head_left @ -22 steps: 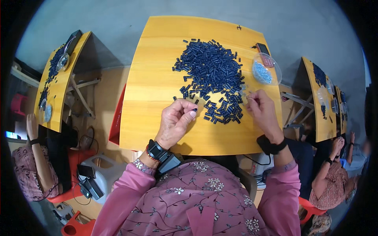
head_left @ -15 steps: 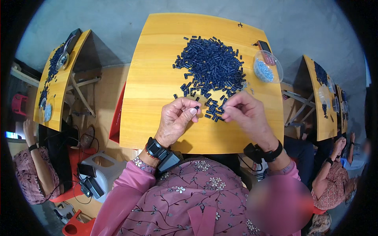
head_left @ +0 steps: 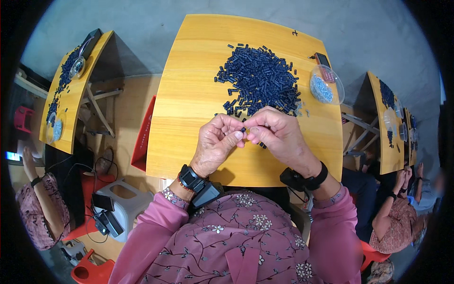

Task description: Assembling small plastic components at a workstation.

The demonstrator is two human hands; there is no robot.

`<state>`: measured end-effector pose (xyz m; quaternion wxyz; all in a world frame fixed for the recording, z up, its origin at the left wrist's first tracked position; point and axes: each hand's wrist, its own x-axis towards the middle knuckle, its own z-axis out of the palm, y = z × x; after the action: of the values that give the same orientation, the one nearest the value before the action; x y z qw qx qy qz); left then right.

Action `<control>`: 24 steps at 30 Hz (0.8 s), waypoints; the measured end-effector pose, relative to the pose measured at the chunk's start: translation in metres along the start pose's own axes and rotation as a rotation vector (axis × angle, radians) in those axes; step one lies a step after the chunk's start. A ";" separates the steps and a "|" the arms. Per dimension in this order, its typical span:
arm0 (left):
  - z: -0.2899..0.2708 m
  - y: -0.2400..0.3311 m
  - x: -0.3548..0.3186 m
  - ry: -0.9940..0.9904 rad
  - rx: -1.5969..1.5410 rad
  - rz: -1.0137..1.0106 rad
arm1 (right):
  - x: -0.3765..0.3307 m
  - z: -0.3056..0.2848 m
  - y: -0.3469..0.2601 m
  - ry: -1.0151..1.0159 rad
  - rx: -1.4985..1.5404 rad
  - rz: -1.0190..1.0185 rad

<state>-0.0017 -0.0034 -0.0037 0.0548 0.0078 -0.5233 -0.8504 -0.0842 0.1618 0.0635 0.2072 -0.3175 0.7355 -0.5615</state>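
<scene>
- One left hand (head_left: 215, 144), one right hand (head_left: 285, 142).
- One dark piece (head_left: 243, 130) at the left hand's fingertips.
- One dark pile (head_left: 257, 78) beyond both hands, its pieces too many for counting.
- One clear bowl (head_left: 337, 91) beyond the right hand.

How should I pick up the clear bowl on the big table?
Try the near rim of the bowl, coming from the near side with the right hand. The rim is round and looks easy to reach there, while a gadget crowds its far side. Keep it level: it's open, so the blue bits could spill.
</scene>
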 end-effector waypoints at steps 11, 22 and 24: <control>-0.002 0.000 0.000 0.004 0.027 0.014 | 0.001 0.004 0.004 0.054 -0.059 0.018; -0.001 -0.001 0.000 0.003 0.001 0.030 | 0.002 0.006 -0.001 0.079 -0.110 -0.085; 0.000 0.001 0.000 0.021 0.032 0.017 | 0.003 0.008 0.007 0.059 -0.210 -0.149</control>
<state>-0.0017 -0.0040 -0.0024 0.0674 0.0130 -0.5365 -0.8411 -0.0826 0.1557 0.0550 0.1088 -0.3746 0.7703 -0.5045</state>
